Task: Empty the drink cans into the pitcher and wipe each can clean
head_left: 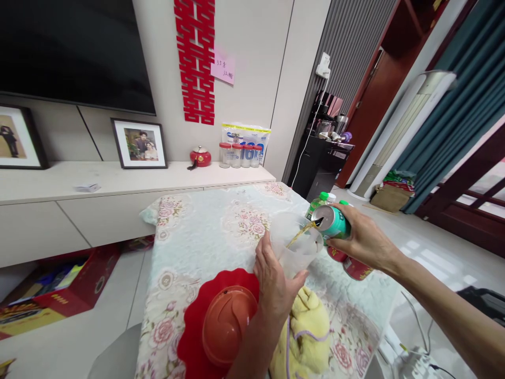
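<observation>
My right hand (363, 237) is wrapped round a green drink can (335, 223), tilted to the left. From its opening a yellowish stream runs into a translucent plastic cup (286, 226). Fingers and thumb of my left hand (274, 279) grip that cup near its lower part. Below my left forearm a red scalloped tray (193, 321) carries an orange-red rounded lidded container (226, 326), partly covered by my arm. A crumpled yellow towel (310, 337) lies to the right of my left wrist. Behind the can stand green-capped bottles (321, 199), and red cans (357, 267) show beneath my right hand.
A floral cloth covers the table (205, 226). Beyond it, a white cabinet (173, 181) bears red-lidded jars (236, 155), a red pot (200, 157) and a framed photo (140, 143). On the floor at right, cables run near a white power strip (418, 363).
</observation>
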`<state>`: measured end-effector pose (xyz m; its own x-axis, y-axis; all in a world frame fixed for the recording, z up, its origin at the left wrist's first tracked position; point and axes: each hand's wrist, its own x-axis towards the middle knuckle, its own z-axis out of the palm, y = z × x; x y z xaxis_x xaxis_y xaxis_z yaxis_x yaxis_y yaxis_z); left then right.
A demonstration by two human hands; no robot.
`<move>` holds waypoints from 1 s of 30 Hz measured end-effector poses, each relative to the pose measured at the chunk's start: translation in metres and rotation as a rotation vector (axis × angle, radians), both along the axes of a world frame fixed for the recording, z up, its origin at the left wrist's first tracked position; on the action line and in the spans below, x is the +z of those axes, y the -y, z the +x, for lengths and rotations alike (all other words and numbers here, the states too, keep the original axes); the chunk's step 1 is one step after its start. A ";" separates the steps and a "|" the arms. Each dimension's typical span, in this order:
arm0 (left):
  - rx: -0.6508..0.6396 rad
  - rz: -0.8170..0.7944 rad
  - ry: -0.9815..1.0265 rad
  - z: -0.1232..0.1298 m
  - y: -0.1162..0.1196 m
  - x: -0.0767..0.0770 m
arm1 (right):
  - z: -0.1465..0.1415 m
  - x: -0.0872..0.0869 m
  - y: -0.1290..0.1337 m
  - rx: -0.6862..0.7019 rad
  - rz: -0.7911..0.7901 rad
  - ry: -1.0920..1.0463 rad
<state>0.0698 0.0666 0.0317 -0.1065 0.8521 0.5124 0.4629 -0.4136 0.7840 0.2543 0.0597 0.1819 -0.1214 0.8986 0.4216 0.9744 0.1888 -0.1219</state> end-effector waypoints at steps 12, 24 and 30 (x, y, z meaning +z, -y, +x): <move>0.000 -0.018 0.019 0.000 0.001 0.003 | 0.002 0.001 -0.003 0.056 0.010 0.101; 0.023 -0.014 0.008 0.000 0.000 0.002 | 0.002 0.004 -0.005 0.121 0.026 0.191; 0.020 -0.029 0.003 0.000 0.001 0.004 | 0.000 0.008 -0.006 0.174 0.038 0.259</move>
<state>0.0698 0.0660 0.0353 -0.1252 0.8642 0.4874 0.4684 -0.3815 0.7969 0.2540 0.0654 0.1903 -0.3799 0.8392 0.3892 0.9247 0.3555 0.1362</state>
